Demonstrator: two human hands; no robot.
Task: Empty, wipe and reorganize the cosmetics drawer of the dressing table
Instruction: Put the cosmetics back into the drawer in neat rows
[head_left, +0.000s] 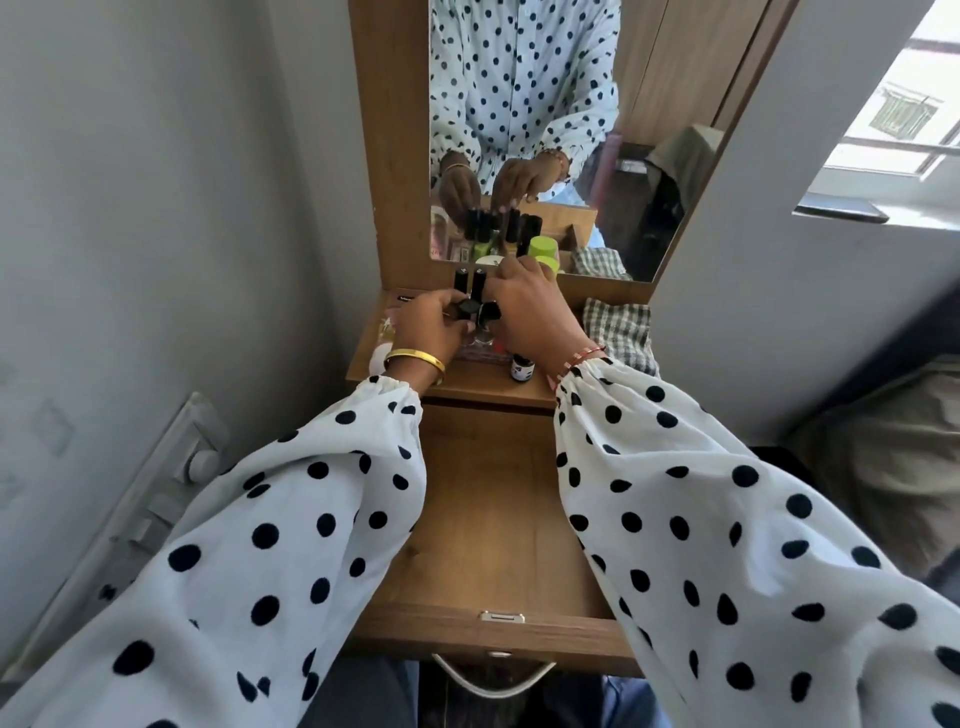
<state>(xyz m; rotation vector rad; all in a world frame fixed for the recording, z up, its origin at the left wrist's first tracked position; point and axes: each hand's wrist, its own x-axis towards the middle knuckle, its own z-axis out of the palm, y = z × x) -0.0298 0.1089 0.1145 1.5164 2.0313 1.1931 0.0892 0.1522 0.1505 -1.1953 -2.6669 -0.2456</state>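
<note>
The drawer (493, 525) of the dressing table is pulled out toward me and its wooden bottom is bare. On the tabletop (467, 382) above it stand several black lipstick tubes (470, 283) in a clear holder. My left hand (431, 325) grips a black tube (467, 307) at that cluster. My right hand (524, 306) is closed on another black tube (491, 310) beside it, fingers over the holder. A small dark bottle (518, 368) stands near the tabletop's front edge. A checked cloth (618, 327) lies at the right of the tabletop.
A mirror (524, 130) rises behind the tabletop and reflects the hands and green jars. Flat cosmetics (384, 332) lie at the tabletop's left. A grey wall is at the left, a window (904, 124) at the upper right, bedding (883, 457) at the right.
</note>
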